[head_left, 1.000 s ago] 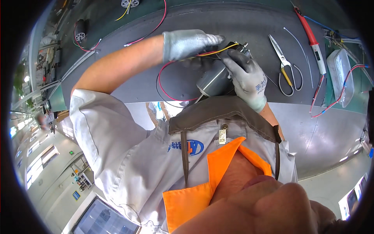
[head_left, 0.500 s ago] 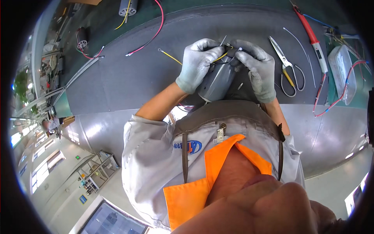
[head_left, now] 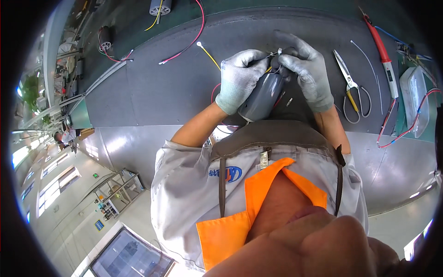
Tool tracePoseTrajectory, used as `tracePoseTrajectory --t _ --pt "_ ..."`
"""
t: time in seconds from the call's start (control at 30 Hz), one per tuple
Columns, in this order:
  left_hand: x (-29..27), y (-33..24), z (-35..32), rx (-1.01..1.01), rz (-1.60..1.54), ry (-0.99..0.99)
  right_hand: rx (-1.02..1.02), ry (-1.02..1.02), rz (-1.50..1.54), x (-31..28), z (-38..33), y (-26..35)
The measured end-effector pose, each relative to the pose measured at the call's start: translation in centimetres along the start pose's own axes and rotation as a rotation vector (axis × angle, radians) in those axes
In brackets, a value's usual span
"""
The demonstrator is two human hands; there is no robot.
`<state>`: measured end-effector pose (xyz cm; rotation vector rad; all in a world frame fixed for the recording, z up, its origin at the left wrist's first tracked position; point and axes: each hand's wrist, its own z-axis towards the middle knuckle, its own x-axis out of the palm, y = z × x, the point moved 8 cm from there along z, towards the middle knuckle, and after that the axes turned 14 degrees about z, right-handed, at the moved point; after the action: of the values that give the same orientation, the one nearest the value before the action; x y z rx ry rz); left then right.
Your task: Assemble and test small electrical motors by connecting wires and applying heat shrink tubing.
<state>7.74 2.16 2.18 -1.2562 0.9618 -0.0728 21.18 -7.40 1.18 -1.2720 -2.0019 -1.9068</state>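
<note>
A grey cylindrical motor [head_left: 259, 98] lies tilted on the bench between my gloved hands, its wired end pointing away from me. My left hand [head_left: 241, 76] is closed in a pinch over that end, among thin wires. Facing it, my right hand [head_left: 307, 74] pinches a small whitish thin strip [head_left: 279, 51], apparently a cable tie, by the wires. A yellow wire [head_left: 210, 55] with a ring terminal runs out past my left fingers. The fingertips hide where wires and strip meet.
To the right lie scissors [head_left: 351, 87], a thin white strip [head_left: 367, 57], a red-and-white soldering-iron-like tool [head_left: 383, 57] and a clear plastic tray [head_left: 414, 99]. Two more motors, one grey [head_left: 160, 6] and one dark [head_left: 105, 39], and a red wire [head_left: 200, 27] are at the far left.
My hands have come closer together at the motor's wired end. The white strip's end that stuck up by my left fingers no longer shows there. The whole view has shifted slightly.
</note>
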Motion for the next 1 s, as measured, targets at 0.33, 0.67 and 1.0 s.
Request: tracePoseTrajectory --t 0.33,0.67,1.0 --pt "1.0 -3.5 0.6 0.282 0.043 -0.078 0.272 0.201 -0.333 -0.1 1.4 1.1" --pt "1.2 -3.7 -0.7 0.357 0.202 -0.148 -0.61 0.176 -1.178 0.8 -1.7 5.1" --pt "1.5 -3.9 -1.7 0.364 0.225 -0.178 -0.616 0.025 -1.144 -5.8 4.8 3.4"
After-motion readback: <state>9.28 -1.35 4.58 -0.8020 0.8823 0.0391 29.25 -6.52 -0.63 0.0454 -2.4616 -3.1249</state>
